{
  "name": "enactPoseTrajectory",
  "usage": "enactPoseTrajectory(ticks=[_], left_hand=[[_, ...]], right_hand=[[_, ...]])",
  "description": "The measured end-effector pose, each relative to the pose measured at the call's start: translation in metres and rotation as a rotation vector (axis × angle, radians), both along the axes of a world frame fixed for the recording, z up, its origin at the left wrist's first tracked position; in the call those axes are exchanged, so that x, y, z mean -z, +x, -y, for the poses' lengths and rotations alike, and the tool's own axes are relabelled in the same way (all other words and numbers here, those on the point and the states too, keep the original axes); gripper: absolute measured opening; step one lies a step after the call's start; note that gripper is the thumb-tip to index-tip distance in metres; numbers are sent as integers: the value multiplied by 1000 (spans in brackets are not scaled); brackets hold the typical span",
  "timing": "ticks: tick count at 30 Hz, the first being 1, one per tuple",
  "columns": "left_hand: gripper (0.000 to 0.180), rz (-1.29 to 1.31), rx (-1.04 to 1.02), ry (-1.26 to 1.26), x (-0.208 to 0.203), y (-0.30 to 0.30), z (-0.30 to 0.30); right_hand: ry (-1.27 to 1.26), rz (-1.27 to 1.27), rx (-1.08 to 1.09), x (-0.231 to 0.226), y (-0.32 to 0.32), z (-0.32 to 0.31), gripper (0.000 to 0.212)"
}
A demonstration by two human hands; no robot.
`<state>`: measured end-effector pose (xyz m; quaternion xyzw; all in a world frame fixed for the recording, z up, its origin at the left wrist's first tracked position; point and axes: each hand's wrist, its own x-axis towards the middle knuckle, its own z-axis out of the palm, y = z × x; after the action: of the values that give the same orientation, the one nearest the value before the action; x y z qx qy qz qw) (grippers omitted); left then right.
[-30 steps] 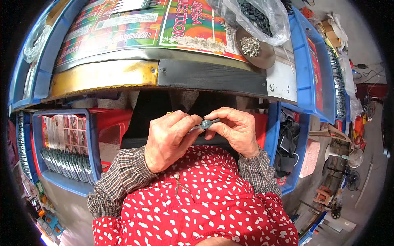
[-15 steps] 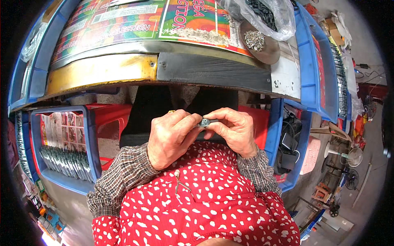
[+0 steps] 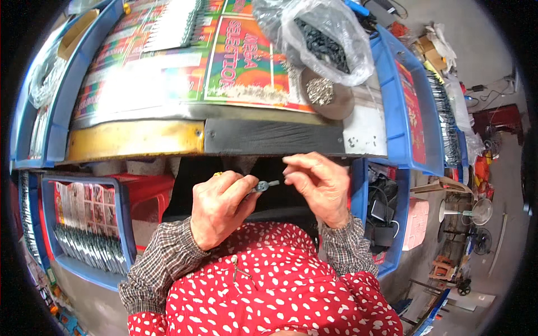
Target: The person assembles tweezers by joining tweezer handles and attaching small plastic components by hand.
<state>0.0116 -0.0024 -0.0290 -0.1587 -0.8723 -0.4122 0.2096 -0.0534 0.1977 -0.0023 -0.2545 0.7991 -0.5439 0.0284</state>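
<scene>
The left hand [image 3: 221,207] was closed around a small grey metal part [image 3: 262,185], pinching it between thumb and fingers so that a short stem projected to the right. The right hand [image 3: 314,187] stood just beside that stem, fingers curled loosely and holding nothing; whether a fingertip touched the stem could not be told. Both hands were held in front of the person's chest, below the front edge of the bench [image 3: 269,137], with the part in the dark gap under that edge. The person wore checked cuffs and a red white-spotted garment.

On the bench lay a brightly coloured printed sheet [image 3: 185,61]. At its right end sat a clear plastic bag [image 3: 325,39] of small dark pieces, and just below the bag a round brown dish [image 3: 336,101] carrying a heap of small shiny metal pieces [image 3: 320,91]. A blue crate [image 3: 84,224] at the person's left held a row of flat silvery packets. Another blue bin [image 3: 412,95] stood along the bench's right side.
</scene>
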Motion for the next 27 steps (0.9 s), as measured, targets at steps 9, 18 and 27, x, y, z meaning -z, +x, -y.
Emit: enactPoseTrajectory(ticks=[9,18,27], left_hand=[[28,12,-66,-1,-13,-7,9],[26,19,-107,-11,-15,-10,14],[26,43,-90,-12,-15,-10,13]], right_hand=[[367,-671,301,-17,-67,-15,22],[530,-691,292,-5,-81,-18,30],[484,-677,276,-3,-81,-19,25]])
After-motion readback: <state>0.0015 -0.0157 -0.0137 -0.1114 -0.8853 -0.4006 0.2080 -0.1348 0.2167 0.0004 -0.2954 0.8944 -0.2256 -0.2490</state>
